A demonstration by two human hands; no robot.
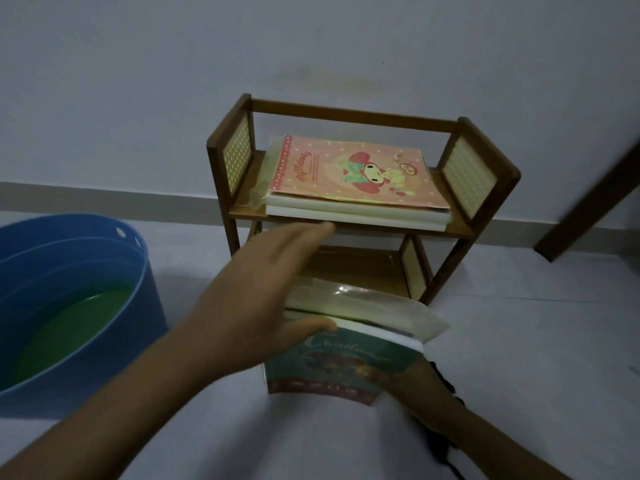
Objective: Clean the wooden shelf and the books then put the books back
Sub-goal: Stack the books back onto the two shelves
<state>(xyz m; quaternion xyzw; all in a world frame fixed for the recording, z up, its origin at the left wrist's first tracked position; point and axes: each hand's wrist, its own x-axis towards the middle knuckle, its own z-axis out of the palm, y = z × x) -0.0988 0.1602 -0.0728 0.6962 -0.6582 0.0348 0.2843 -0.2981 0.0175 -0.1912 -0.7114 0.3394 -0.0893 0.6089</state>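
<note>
A small two-tier wooden shelf (349, 116) stands on the floor against the wall. A pink cartoon-cover book (356, 171) lies flat on top of other books on its upper tier. The lower tier (360, 268) holds nothing that I can see. In front of the shelf I hold a stack of books with a teal cover (332, 367) facing me. My right hand (419, 393) grips the stack from below at its right corner. My left hand (259, 306) rests on the stack's left end, fingers straight, thumb on the teal cover's edge.
A blue bucket (114, 271) with greenish water stands on the floor at the left. A dark wooden plank (588, 202) leans at the right edge. A black cord (443, 441) runs under my right wrist.
</note>
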